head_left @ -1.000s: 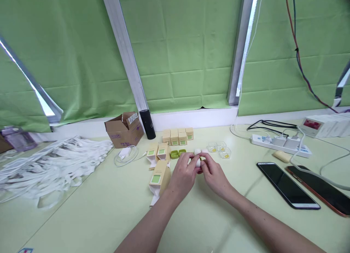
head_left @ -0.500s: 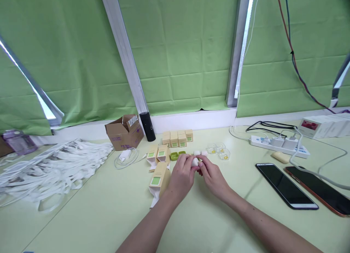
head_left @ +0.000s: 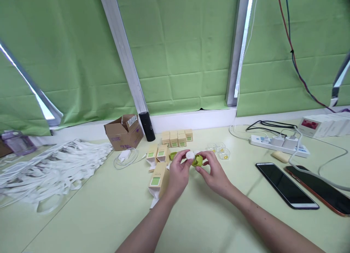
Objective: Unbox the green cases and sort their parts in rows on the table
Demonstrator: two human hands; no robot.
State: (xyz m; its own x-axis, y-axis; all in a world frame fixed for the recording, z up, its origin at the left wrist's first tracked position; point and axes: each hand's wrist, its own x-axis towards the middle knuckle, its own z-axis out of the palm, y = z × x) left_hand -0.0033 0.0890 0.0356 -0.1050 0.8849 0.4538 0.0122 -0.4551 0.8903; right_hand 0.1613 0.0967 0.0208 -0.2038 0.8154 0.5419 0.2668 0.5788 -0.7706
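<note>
My left hand (head_left: 178, 176) is closed on a small white round piece (head_left: 190, 155), its flat face turned toward me. Between the thumb and fingers of my right hand (head_left: 216, 174) is a small yellow-green holder (head_left: 198, 160) with an open, cut-out side. The two pieces are side by side and very close; whether they touch I cannot tell. Left of my left hand stands an opened kraft box (head_left: 161, 172) with a green square on it, and two similar boxes (head_left: 162, 152) are behind. Another green piece (head_left: 172, 155) on the table is partly hidden by my left hand.
Several small kraft boxes (head_left: 174, 139) stand at the back. Clear plastic cups (head_left: 224, 154) with yellow bits lie behind my right hand. Two phones (head_left: 286, 185) and a power strip (head_left: 296, 149) are to the right. White straps (head_left: 62, 169) and a cardboard box (head_left: 124, 134) are left.
My hands have moved slightly apart. The white piece has turned its flat face toward me in my left hand, and the green holder now shows in my right hand.
</note>
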